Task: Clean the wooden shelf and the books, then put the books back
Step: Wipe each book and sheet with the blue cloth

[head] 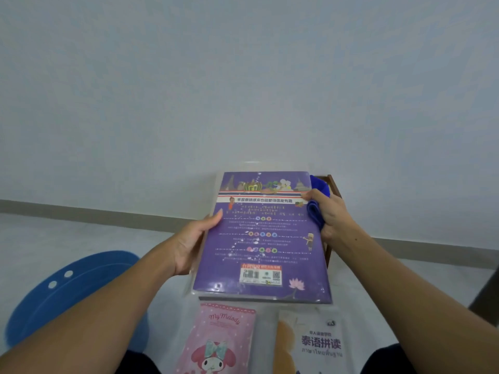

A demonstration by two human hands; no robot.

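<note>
Closest in, two books lie flat on the floor between the knees: a pink book [218, 338] on the left and a white book [316, 344] just beside it on the right. My guess is they're parked there waiting for their wipe or their trip back. Off to the left sits a round blue plastic thing [75, 292], stool or basin, I can't tell.

Just beyond, the purple book [262, 238] is up off the floor, back cover facing us, tilted for a good look. The left hand [194, 244] grips its left edge, thumb on the cover and fingers hidden underneath. The right hand [329, 214] is doing double duty: its fingers are curled round a bunched blue cloth [314, 211] and its thumb presses the book's right edge to steady it. That keeps the cloth ready for a pass over the glossy wrapper.

Behind the book, the wooden shelf [333, 184] peeks out near the wall, mostly hidden.
</note>
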